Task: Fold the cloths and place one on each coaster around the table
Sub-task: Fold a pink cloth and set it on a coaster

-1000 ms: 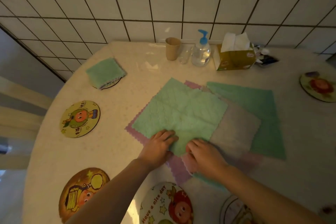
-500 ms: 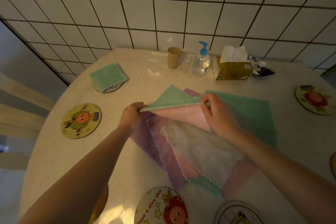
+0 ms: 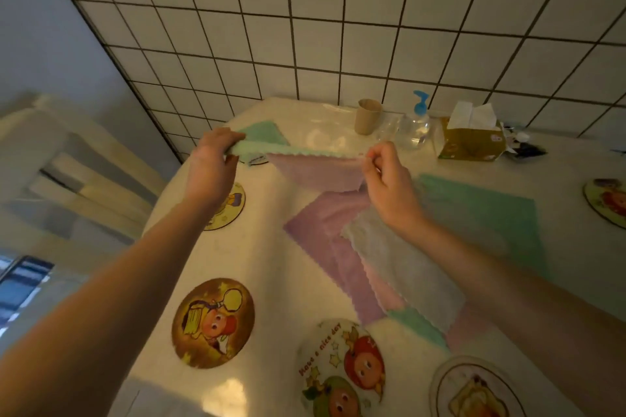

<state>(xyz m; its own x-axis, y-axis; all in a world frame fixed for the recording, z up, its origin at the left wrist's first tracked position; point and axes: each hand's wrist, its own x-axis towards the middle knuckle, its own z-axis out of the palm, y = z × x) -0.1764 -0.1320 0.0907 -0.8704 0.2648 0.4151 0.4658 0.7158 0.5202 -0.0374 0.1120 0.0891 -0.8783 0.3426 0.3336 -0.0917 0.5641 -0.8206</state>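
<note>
held cloth: a green-and-pink cloth [image 3: 315,164] hangs in the air over the far half of the table [image 3: 271,247], already doubled, its green fold line on top and the pink face drooping below
long axis: the top edge runs left to right between the two hands, close to level, roughly parallel to the tiled wall
left hand: the left hand [image 3: 211,167] has its fingers curled over the left end of the fold, clamped on the cloth
right hand: the right hand [image 3: 386,176] pinches the right end between thumb and fingertips, the other fingers curled in
which hand is nearer: both sit at about the same depth, so the next fold most likely brings one end across to the other, end to end along that axis
far coaster: a folded green cloth [image 3: 262,134] already lies on a coaster just behind the left hand, partly hidden by it
bare coasters: one coaster [image 3: 233,203] shows just under the left wrist, the nearest free target by my reading; a brown coaster [image 3: 213,323] and a white coaster [image 3: 340,369] lie nearer the body, another [image 3: 606,200] at the far right
remaining pile: purple, pale and green cloths [image 3: 389,257] lie spread flat and overlapping beneath the right forearm, not yet folded
stage: early, judging by one coaster filled and several bare
</note>
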